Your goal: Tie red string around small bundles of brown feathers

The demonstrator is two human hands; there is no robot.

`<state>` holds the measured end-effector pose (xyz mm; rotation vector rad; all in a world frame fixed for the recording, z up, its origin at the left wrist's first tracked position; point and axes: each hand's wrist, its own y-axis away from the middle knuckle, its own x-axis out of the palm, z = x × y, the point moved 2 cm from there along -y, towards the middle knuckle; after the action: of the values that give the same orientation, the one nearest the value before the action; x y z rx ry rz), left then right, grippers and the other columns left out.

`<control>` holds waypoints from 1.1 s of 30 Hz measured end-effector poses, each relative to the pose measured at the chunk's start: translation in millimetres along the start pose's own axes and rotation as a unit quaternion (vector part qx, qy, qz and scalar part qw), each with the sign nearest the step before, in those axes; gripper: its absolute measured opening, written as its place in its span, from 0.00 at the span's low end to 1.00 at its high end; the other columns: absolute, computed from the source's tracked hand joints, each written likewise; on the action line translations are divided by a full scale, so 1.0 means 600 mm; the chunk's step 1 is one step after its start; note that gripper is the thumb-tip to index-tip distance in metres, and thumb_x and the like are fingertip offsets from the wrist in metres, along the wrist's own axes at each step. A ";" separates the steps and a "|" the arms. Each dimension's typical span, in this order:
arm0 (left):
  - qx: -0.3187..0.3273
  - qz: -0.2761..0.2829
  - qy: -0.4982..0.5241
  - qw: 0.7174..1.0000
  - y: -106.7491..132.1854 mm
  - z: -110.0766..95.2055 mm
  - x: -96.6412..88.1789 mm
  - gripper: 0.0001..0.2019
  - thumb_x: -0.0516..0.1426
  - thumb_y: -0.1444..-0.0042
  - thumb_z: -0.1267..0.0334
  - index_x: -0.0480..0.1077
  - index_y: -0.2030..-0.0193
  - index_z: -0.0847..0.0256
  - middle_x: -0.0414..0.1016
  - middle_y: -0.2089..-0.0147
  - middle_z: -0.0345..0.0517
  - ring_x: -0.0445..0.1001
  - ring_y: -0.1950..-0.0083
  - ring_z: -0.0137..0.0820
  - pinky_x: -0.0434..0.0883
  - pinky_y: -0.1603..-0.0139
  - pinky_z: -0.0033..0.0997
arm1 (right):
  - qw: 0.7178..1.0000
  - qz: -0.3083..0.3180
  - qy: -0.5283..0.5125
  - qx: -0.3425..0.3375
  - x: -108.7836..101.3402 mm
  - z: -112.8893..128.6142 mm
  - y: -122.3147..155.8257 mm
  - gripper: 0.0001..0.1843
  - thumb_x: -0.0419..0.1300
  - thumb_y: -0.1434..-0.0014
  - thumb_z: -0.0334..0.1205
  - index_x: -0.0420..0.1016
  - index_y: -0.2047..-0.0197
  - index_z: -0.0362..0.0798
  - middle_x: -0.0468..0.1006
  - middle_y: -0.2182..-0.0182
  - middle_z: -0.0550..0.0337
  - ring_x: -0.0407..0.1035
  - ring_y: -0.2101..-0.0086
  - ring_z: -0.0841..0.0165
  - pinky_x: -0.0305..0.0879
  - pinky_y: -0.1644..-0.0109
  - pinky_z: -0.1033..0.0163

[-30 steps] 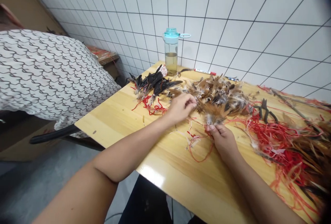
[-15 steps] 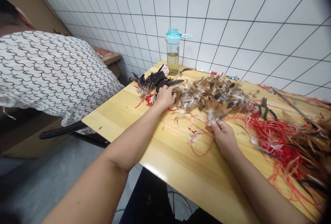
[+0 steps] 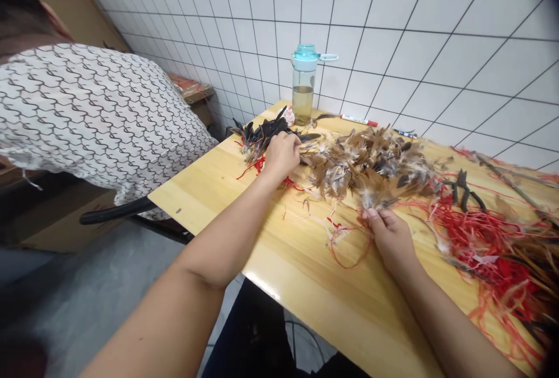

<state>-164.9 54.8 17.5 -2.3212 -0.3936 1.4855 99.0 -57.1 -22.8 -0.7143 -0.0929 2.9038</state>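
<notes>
My right hand [image 3: 390,232] pinches the base of a bundle of brown feathers [image 3: 373,194] between thumb and fingers. A thin red string [image 3: 349,264] loops onto the table beside these fingertips. Farther left, my left hand [image 3: 283,154] is closed, its fingers curled down between a bunch of black feathers [image 3: 264,133] and the brown feather pile [image 3: 336,162]. What the left fingertips hold, if anything, is hidden behind the hand. Red string ends [image 3: 257,165] stick out under the black bunch.
A bottle [image 3: 303,95] stands at the back of the wooden table [image 3: 209,191], near a red-and-white marker [image 3: 358,120]. To the right lie black-handled pliers [image 3: 465,191], a tangle of red string [image 3: 484,238] and more feathers. A person in a patterned shirt [image 3: 100,122] sits at left.
The whole view has shifted, so things appear farther right. My left hand has moved slightly up and away at the black feathers. The right hand keeps its pinch on the brown feather bundle.
</notes>
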 end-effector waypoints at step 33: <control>0.016 -0.019 0.021 0.999 -0.014 0.027 0.009 0.05 0.55 0.42 0.68 0.73 0.65 0.59 0.72 0.57 0.50 0.65 0.51 0.40 0.62 0.47 0.42 | 0.999 -0.003 0.035 0.025 -0.015 -0.005 0.001 0.24 0.56 0.48 0.62 0.75 0.74 0.49 0.72 0.79 0.58 0.67 0.73 0.64 0.63 0.65 0.58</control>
<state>-178.0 67.1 10.5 -2.3032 -0.3965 1.4120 108.0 -58.8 -21.6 -0.8041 -0.0160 2.8610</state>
